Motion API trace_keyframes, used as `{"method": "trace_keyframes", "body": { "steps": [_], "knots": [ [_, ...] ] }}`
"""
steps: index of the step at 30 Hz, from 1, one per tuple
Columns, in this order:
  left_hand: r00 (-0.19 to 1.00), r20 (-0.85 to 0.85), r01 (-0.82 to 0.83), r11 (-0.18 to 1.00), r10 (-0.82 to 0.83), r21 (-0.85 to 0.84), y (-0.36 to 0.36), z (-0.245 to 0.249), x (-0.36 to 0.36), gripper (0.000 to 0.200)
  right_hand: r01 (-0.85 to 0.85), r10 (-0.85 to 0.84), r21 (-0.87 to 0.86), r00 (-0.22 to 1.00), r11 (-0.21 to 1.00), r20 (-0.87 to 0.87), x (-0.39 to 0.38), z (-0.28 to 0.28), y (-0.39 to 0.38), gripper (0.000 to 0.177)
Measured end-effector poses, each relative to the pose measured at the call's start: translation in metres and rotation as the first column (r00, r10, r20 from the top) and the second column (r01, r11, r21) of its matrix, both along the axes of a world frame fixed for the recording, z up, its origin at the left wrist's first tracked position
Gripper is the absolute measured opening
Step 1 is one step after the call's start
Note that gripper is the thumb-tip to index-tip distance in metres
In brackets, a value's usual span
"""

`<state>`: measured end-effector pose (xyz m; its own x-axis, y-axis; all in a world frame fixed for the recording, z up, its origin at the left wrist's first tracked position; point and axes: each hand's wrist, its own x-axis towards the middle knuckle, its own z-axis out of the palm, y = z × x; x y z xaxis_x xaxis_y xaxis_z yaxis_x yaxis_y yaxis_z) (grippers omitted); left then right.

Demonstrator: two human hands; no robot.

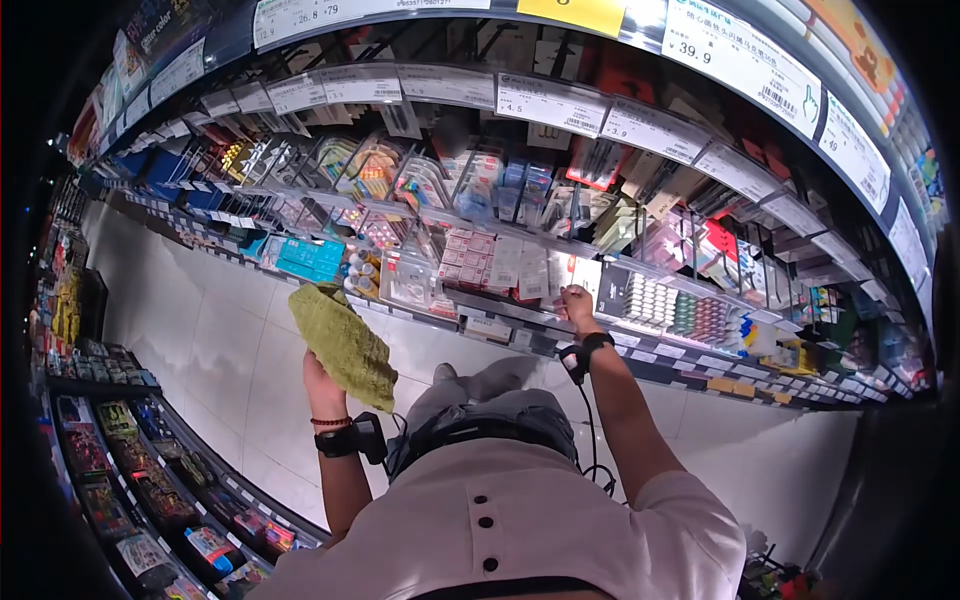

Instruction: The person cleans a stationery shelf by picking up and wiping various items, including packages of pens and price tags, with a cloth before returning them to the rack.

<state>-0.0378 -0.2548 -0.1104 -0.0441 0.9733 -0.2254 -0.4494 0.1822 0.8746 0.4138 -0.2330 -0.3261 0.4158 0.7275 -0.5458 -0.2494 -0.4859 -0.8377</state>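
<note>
A folded olive-green cloth [345, 345] hangs over the fingers of my left hand [322, 385], which grips it out in front of the lower shelf. My right hand [576, 305] reaches to the front of that shelf, its fingers curled together beside some white flat packets [535, 272]. Whatever may be between those fingers is too small to make out. Just left of the packets lie small red-and-white boxes [466, 258]. To the right of my right hand stand rows of white-capped items [650, 300].
Shelves with price labels [550, 103] curve across the front, with clear dividers between the goods. A blue-teal box [310, 258] sits near the lower shelf's edge. At the lower left is another display rack [150, 480]. Cables hang from bands on both wrists.
</note>
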Motion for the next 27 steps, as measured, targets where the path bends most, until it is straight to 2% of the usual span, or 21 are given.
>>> {"method": "trace_keyframes", "body": {
  "steps": [1,2,5,7,11,14,16,18,20,21,24,25,27],
  "knots": [
    [0.962,0.269,-0.028,0.994,0.055,-0.101,0.000,0.004,0.006,0.036,0.002,-0.001,0.022,1.000,1.000,-0.022,0.007,-0.001,0.002,0.009],
    [0.850,0.510,-0.027,0.978,0.130,-0.205,0.000,0.009,0.012,0.037,0.005,-0.003,0.044,0.999,0.999,-0.045,0.012,-0.003,0.004,0.006],
    [0.923,0.369,0.078,0.992,-0.109,0.099,0.002,-0.007,0.014,0.037,0.032,-0.040,0.091,0.996,0.995,0.081,0.017,0.032,-0.003,0.006],
    [0.875,0.475,0.066,0.995,-0.095,0.078,0.006,0.003,0.032,0.038,0.035,-0.047,0.075,0.987,0.997,0.154,0.022,0.047,-0.010,0.007],
    [0.813,0.570,0.106,0.993,-0.121,0.060,0.017,-0.011,0.057,0.040,0.076,-0.089,0.136,0.991,0.988,0.096,0.033,0.067,-0.048,0.008],
    [0.640,0.715,0.235,0.957,-0.283,0.168,0.020,-0.027,0.077,0.043,-0.003,-0.042,0.185,0.970,0.983,0.240,0.040,0.078,-0.085,0.008],
    [0.699,0.675,0.232,0.968,-0.234,0.095,0.025,-0.067,0.081,0.046,-0.056,-0.012,0.225,0.957,0.973,0.289,0.040,0.094,-0.111,0.009],
    [0.621,0.755,0.224,0.971,-0.209,0.084,0.024,-0.059,0.097,0.048,-0.103,0.012,0.230,0.931,0.968,0.365,0.040,0.114,-0.137,0.010],
    [0.369,0.907,0.207,0.969,-0.203,0.133,0.027,-0.034,0.124,0.048,-0.140,0.033,0.199,0.886,0.970,0.462,0.038,0.136,-0.159,0.012],
    [0.783,0.564,0.201,0.964,-0.265,0.174,0.027,-0.030,0.133,0.045,-0.176,0.056,0.194,0.862,0.965,0.503,0.036,0.146,-0.169,0.013],
    [0.648,0.628,0.394,0.895,-0.431,0.209,0.025,-0.033,0.149,0.040,-0.243,0.093,0.179,0.801,0.953,0.592,0.030,0.179,-0.194,0.015],
    [0.704,0.605,0.409,0.909,-0.373,0.084,0.028,-0.040,0.155,0.040,-0.236,0.083,0.181,0.796,0.955,0.600,0.021,0.193,-0.198,0.015],
    [0.765,0.494,0.422,0.901,-0.414,0.101,0.020,-0.048,0.164,0.042,-0.233,0.060,0.217,0.800,0.948,0.598,0.005,0.218,-0.202,0.015]
  ]
}}
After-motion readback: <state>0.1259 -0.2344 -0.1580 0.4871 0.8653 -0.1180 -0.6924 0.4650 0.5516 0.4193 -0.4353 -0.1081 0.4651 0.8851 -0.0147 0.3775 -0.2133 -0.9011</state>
